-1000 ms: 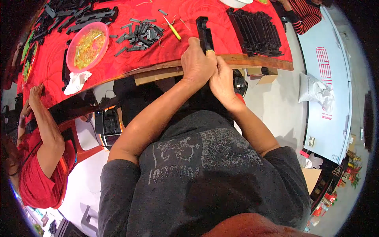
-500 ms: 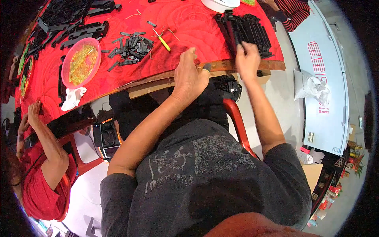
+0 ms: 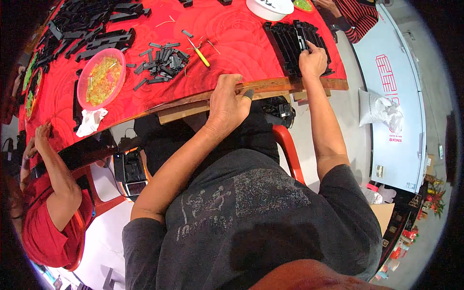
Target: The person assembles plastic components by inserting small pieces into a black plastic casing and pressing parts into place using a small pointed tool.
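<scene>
On the right of the table lies a row of long black plastic parts (image 3: 284, 48), side by side. My right hand (image 3: 313, 62) is over this row, its fingers closed around the near part of one long black piece (image 3: 300, 33) that lies on top. My left hand (image 3: 229, 102) hovers at the table's front edge, thumb and index finger apart, with nothing seen between them. A dark cover with a yellow band sits on the left thumb. Beyond that hand lie a yellow-handled tool (image 3: 202, 57) and a heap of small black pieces (image 3: 166, 62).
A pink bowl (image 3: 81, 92) of small yellowish pieces stands left, beside a crumpled white tissue (image 3: 90, 121). More black parts (image 3: 108, 41) lie at the far left. A white bowl (image 3: 270, 11) stands at the back. People sit at left and far right.
My right hand has moved slightly right and away from me, and the long black piece now rests on the row. My left hand has shifted a little toward me.
</scene>
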`<control>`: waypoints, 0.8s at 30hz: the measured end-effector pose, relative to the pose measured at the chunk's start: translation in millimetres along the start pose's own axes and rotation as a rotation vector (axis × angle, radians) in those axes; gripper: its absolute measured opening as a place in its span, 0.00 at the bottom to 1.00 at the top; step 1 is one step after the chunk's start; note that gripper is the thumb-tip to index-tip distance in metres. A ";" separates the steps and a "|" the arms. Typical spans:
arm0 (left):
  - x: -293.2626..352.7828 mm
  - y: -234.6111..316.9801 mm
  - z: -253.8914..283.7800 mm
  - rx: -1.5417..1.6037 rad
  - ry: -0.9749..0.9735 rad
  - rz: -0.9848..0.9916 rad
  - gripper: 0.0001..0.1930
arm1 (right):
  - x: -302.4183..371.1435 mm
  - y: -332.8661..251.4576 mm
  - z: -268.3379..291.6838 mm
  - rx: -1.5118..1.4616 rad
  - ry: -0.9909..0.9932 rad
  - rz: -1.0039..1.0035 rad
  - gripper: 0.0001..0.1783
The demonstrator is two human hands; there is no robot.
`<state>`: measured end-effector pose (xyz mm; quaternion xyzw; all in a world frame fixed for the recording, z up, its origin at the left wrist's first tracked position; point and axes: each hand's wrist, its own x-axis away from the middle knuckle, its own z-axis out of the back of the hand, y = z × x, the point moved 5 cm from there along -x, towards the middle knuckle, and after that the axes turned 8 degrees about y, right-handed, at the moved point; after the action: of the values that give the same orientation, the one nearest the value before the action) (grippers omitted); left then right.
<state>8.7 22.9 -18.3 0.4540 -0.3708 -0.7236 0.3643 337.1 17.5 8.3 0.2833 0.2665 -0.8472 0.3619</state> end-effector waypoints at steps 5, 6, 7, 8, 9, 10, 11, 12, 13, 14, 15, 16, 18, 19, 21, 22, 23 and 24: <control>1.1 0.3 -0.5 0.026 0.037 -0.060 0.19 | -3.4 3.2 2.4 0.017 -0.009 -0.045 0.16; 1.3 -0.4 -0.3 0.025 0.039 -0.060 0.19 | -2.8 2.9 1.7 0.016 -0.010 -0.041 0.15; 1.6 -1.6 -0.1 0.037 0.031 -0.051 0.18 | -2.3 2.2 0.7 0.013 -0.011 -0.039 0.15; 1.5 -3.2 0.5 0.048 0.024 -0.041 0.17 | -1.8 -0.5 0.9 0.050 0.021 -0.005 0.16; 2.1 -4.8 2.7 0.039 0.033 -0.037 0.17 | 0.2 -6.1 -0.1 0.080 0.050 0.032 0.16; 2.4 -5.5 2.5 0.036 0.028 -0.046 0.16 | -0.3 -2.7 -3.5 0.068 0.044 0.038 0.16; 3.0 -5.5 2.2 0.030 0.024 -0.055 0.15 | -4.6 1.5 -2.4 0.128 0.073 0.119 0.17; 4.5 -5.1 0.0 0.010 0.039 -0.049 0.15 | -8.8 5.2 -4.1 0.180 0.101 0.201 0.17; 5.0 -4.7 -3.9 0.042 0.054 -0.042 0.14 | -12.1 12.6 -4.7 0.135 0.104 0.171 0.18; 3.8 -5.6 -6.3 0.076 0.068 -0.039 0.12 | -12.3 21.0 -2.8 0.092 0.108 0.139 0.18; 4.5 -9.1 -4.7 0.062 0.039 -0.022 0.11 | -9.8 16.0 -1.9 0.093 0.083 0.118 0.18; 5.1 -11.3 -2.9 0.052 0.010 -0.007 0.11 | -8.1 11.9 -0.6 0.098 0.060 0.096 0.18; 5.6 -8.4 -0.9 0.041 0.010 0.050 0.10 | -6.7 18.8 -1.0 0.134 0.087 0.139 0.18; 6.0 -8.6 0.4 0.033 -0.014 0.064 0.09 | -6.0 19.9 2.3 0.098 0.146 0.141 0.18; 6.2 -11.8 5.2 -0.007 -0.058 0.094 0.08 | 3.3 10.1 8.9 0.026 0.271 0.183 0.16; 6.3 -13.7 7.4 -0.026 -0.045 0.098 0.08 | 12.1 -3.7 12.6 0.004 0.265 0.184 0.16; 6.2 -15.6 8.2 -0.021 -0.049 0.108 0.08 | 23.0 -19.8 14.0 -0.173 0.229 0.196 0.16; 5.7 -16.2 7.7 -0.012 -0.058 0.113 0.08 | 32.6 -35.1 17.8 -0.344 0.197 0.205 0.15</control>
<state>-3.4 27.0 -32.2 0.4091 -0.4020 -0.7168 0.3966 286.3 11.6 7.5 0.3245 0.4110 -0.7163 0.4612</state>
